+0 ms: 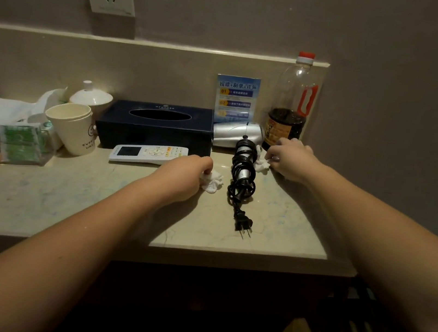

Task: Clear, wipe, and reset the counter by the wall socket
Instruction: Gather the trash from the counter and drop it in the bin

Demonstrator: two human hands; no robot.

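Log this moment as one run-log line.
left hand: grips crumpled tissue | right hand: pinches second tissue by bottle | hair dryer: on counter, cord wrapped

Tissue box (155, 127) sits mid-counter (62, 204) near the back edge, w/ remote (148, 153) just in front of it & cup (73, 127) to its left, lidded cup (91, 96) behind that. Hairdryer (243, 152) lies right of the box, cord & plug (243, 224) running toward the front edge; bottle (290, 105) stands in the back-right corner, card (236, 96) against the back edge left of it
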